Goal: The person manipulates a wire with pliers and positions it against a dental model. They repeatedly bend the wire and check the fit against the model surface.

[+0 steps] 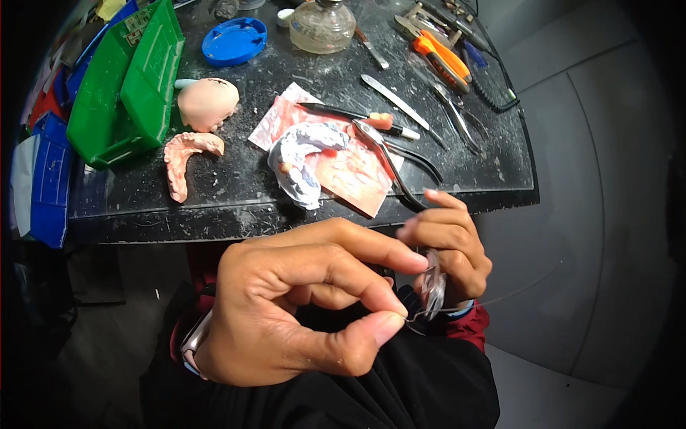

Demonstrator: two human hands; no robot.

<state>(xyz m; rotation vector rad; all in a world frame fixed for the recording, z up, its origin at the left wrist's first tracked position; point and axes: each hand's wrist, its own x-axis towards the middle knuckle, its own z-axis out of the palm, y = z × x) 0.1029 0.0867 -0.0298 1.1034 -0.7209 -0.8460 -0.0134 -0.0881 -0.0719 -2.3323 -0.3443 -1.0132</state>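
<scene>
Above my lap, my left hand (300, 307) pinches the end of a thin metal wire (511, 292) between thumb and forefinger. The wire runs off to the right, with a small bend near the fingertips. My right hand (454, 247) is closed round metal pliers (431, 286); their jaws are smeared by motion and meet the wire just beside my left fingertips. Most of their handles are hidden in the hand. On the bench edge beyond, a white dental cast (296, 171) rests on a pink wax sheet (354, 182), and black-handled pliers (393, 161) lie across that sheet.
Pink arch-shaped cast (179, 168) and rounded pink piece (207, 102) lie by a green bin (153, 79) on the bench (236, 204). Farther back are a blue lid (234, 41), glass burner (323, 28), metal spatula (400, 107) and orange-handled cutters (439, 61). A blue bin (51, 182) stands left.
</scene>
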